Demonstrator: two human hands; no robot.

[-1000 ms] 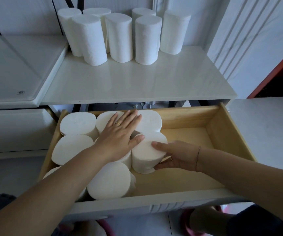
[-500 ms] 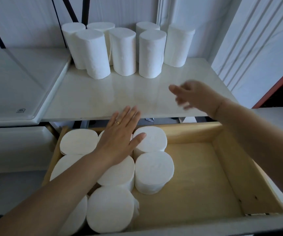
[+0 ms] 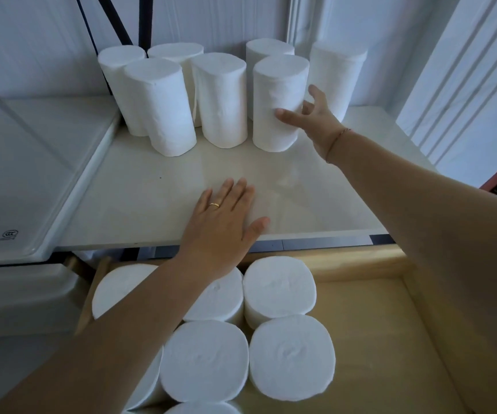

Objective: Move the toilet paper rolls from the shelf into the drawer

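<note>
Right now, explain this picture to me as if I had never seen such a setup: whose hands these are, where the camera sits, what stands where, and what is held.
There is no machine here. A person wears one camera on the head, and it looks forward and down at their own two bare hands.

The white surface is the shelf. Seven paper rolls stand upright at its back. Below it, the wooden drawer is pulled open, with more rolls packed upright in its left part; the right part is bare wood.

The right hand reaches for the front roll: thumb on its front, fingers spread beside it. The grip has not closed, so nothing is held yet.

The left hand, with a ring, is open and flat over the shelf's front edge, holding nothing.
</note>
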